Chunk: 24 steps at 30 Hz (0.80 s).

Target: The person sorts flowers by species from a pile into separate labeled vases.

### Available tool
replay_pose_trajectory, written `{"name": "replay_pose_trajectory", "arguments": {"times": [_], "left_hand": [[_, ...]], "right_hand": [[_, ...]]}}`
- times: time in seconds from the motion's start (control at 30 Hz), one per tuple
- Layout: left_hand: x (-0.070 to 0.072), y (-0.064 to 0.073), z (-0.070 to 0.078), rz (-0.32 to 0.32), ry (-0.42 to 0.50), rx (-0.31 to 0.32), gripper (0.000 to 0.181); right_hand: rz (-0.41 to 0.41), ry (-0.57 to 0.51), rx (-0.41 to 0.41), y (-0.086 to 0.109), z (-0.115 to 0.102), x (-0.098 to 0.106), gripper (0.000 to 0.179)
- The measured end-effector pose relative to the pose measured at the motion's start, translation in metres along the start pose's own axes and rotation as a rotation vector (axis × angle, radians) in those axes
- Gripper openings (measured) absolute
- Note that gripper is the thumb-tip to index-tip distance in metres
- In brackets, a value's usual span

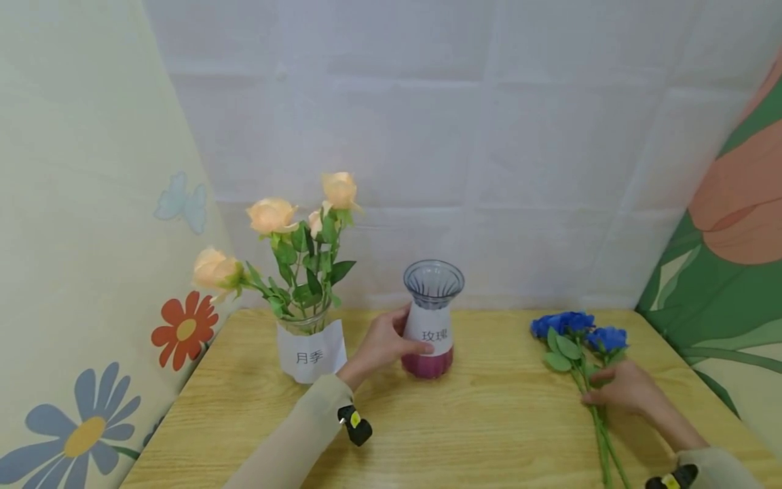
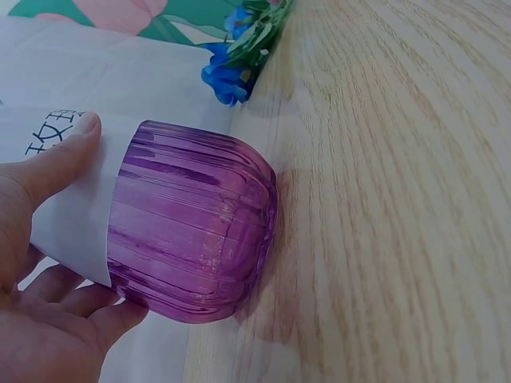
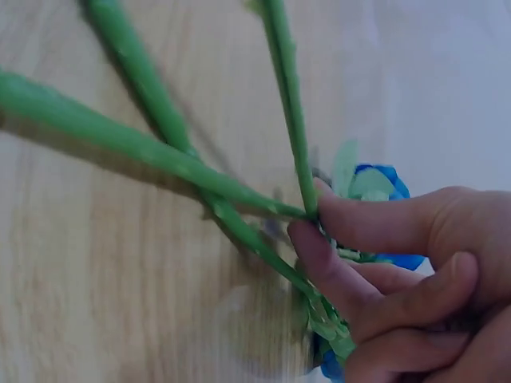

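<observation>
My left hand (image 1: 381,346) grips the vase (image 1: 430,365) round its middle, thumb in front. The vase is blue-grey at its flared mouth and purple at the base, with a white paper label wrapped about it. It stands upright on the table; in the left wrist view its ribbed purple base (image 2: 192,219) shows close up. Over at the right, several blue artificial roses (image 1: 607,338) lie with long green stems. There my right hand (image 1: 629,390) pinches a stem (image 3: 291,104) between thumb and forefinger. Two other stems (image 3: 112,137) cross beside it against the wood.
Left of the vase stands a glass jar (image 1: 311,353) with a paper label, holding several peach roses (image 1: 271,216). One bloom leans out far left. A white cloth (image 1: 427,149) hangs behind the wooden table (image 1: 489,428), and flower-printed panels (image 1: 91,272) flank both sides.
</observation>
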<state>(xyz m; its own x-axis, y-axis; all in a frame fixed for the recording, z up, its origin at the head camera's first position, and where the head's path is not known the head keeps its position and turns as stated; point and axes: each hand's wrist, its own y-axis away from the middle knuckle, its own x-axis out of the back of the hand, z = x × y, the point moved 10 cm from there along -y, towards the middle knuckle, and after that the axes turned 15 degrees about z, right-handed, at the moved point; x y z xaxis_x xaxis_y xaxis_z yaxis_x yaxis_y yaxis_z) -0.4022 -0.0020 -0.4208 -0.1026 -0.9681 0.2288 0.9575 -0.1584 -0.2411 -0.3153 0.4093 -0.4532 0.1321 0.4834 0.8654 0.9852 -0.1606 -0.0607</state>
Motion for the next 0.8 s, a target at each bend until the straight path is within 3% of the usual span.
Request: {"name": "replay_pose_trajectory", "arguments": {"times": [0.17,0.33,0.63,0.8], "left_hand": [[0.0,0.0,0.002,0.002,0.0,-0.008,0.093],[0.001,0.0,0.003,0.004,-0.002,-0.011,0.092],[0.001,0.002,0.001,-0.002,-0.012,0.013,0.092],[0.0,0.003,0.003,-0.01,0.006,0.004,0.091]], "right_hand": [[-0.073,-0.155,-0.116,0.004,0.012,-0.003,0.054],[-0.113,-0.228,-0.158,0.007,0.016,-0.003,0.05],[-0.127,-0.321,-0.207,0.012,0.021,-0.002,0.053],[-0.138,-0.38,-0.194,0.016,0.019,0.002,0.057]]}}
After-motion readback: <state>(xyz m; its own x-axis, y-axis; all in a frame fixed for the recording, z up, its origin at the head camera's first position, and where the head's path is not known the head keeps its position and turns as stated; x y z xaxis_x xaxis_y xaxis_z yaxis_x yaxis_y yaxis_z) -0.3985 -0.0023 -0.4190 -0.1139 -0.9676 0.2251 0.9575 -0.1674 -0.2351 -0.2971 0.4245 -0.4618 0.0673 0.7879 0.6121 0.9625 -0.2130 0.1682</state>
